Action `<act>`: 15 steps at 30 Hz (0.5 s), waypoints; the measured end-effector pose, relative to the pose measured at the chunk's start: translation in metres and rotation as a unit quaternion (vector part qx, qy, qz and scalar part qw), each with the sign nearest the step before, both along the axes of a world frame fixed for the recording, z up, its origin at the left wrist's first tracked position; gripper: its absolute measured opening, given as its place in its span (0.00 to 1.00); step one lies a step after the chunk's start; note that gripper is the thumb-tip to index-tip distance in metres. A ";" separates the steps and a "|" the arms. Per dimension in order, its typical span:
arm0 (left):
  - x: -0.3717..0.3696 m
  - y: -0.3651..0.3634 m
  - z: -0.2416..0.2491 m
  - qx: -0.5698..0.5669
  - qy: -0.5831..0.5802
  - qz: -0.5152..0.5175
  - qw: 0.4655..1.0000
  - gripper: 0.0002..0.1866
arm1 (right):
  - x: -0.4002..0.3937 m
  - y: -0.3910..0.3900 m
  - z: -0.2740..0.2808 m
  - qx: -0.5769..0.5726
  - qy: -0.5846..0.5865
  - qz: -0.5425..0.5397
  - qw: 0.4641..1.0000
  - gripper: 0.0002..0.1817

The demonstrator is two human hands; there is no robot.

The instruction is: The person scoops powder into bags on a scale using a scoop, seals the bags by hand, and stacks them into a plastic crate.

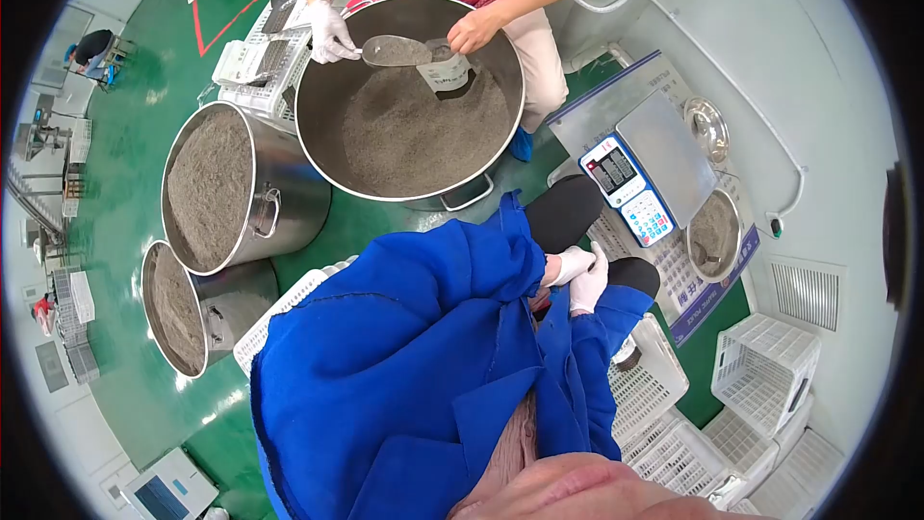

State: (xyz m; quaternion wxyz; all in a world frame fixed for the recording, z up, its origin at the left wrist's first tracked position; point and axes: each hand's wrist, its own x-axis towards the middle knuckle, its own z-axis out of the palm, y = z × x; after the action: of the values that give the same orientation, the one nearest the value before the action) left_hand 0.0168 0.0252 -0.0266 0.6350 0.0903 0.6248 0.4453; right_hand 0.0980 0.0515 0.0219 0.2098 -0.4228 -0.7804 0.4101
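My two hands meet just in front of my lap, both in white gloves. My left hand (568, 265) lies against my right hand (590, 284), touching it, above my dark trouser knee (568, 212) and the folds of my blue coat (404, 366). The fingers of both hands look curled in and pressed together. I cannot tell whether they pinch anything, since nothing shows between them.

Just beyond my hands, to the right, stands a weighing scale (640, 173) with a blue keypad and a bare steel platter. Right of it a small steel bowl (714, 231) holds a little grey-brown granular material (710, 229), and farther back a second steel bowl (709, 127) lies beside the scale. White plastic crates (765, 366) stand near my right side.

Ahead of me, well apart from my hands, is a wide steel basin (409, 96) with a mound of the same grey granules. A co-worker across it holds a metal scoop (395, 50) in a gloved hand (330, 31) and a small pouch (445, 67) in a bare hand (474, 32); the scoop's tip reaches the pouch's mouth.

To my left, two tall steel pots hold the same granules nearly to the brim, the nearer pot (178, 313) just beside the farther pot (226, 183). All stand on the green floor (135, 135).
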 end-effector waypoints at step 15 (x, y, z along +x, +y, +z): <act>0.013 0.005 -0.033 0.006 -0.035 0.049 0.998 0.26 | 0.004 0.005 -0.012 -0.026 -0.001 -0.003 1.000 0.20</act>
State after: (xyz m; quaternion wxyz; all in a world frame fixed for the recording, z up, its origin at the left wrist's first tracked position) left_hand 0.0302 0.0302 -0.0594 0.6334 0.0475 0.6027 0.4829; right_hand 0.1023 0.0562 0.0096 0.1986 -0.4310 -0.7684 0.4294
